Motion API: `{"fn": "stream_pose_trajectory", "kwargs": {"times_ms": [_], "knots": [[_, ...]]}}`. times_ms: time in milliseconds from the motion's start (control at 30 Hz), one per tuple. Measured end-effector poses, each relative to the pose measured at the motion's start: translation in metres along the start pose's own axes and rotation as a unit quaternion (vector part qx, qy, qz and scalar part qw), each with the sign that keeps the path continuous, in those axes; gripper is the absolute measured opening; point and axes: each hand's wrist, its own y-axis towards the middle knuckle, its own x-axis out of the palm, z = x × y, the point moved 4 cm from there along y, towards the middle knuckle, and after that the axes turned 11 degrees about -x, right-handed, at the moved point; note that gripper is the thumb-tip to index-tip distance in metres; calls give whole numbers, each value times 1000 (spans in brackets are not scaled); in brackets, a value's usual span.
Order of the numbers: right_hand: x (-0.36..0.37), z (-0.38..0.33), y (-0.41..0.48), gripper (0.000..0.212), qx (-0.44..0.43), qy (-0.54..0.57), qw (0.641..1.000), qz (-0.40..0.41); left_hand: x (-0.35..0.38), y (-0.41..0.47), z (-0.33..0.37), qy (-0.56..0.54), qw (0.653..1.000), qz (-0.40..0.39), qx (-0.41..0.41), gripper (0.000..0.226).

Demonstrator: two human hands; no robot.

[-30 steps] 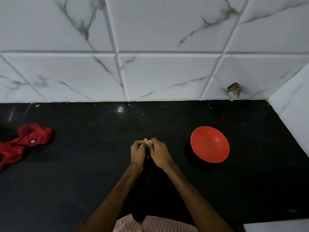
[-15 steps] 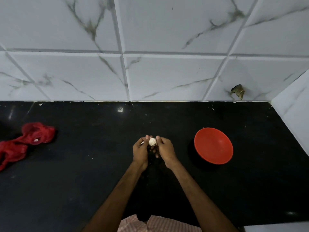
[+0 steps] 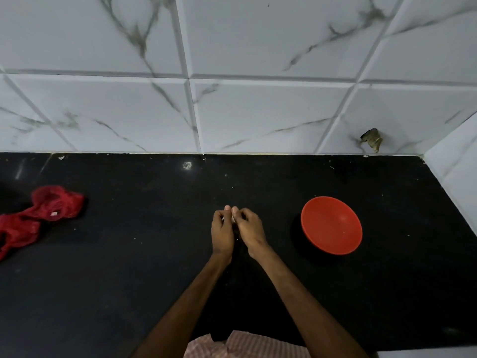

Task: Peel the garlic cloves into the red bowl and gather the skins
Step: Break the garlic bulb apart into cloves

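Note:
My left hand (image 3: 221, 232) and my right hand (image 3: 249, 229) meet above the middle of the black counter (image 3: 129, 280). Their fingertips pinch a small white garlic piece (image 3: 233, 218) between them; only a sliver of it shows. The red bowl (image 3: 331, 225) sits on the counter to the right of my hands, a short gap away. It looks empty, and I see no peeled cloves in it.
A crumpled red mesh bag (image 3: 38, 215) lies at the counter's left edge. The marble-tiled wall (image 3: 258, 112) stands behind, with a side wall (image 3: 456, 182) closing the right end. Tiny white flecks dot the counter.
The garlic was plainly visible between my fingertips half a second ago; my fingers have closed over it and it is nearly hidden now. The bowl has stayed put.

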Motion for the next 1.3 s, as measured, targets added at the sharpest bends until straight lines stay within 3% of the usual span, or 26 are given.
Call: {"fn": "stream_pose_trajectory", "kwargs": {"times_ms": [200,333,600,967,1067,1233,1300], "knots": [[3,9,5,40,75,89,992,48,7,-3,1,99,991,23,89,9],[0,19,7,39,108,114,986,64,10,-1,-5,150,984,-18,98,7],[-10,12,13,36,40,26,998,39,5,15,5,29,998,-56,-14,20],[-20,8,8,39,9,-15,1000,10,-10,19,-2,23,995,-91,-32,19],[-17,5,10,28,-15,-52,998,-30,-11,16,-4,17,994,-103,-37,21],[-13,-1,10,22,-49,-73,996,-11,-3,12,-4,1,993,-104,-50,31],[-10,-2,10,21,-43,-72,996,-11,0,11,-2,-5,994,-100,-33,26]]}}
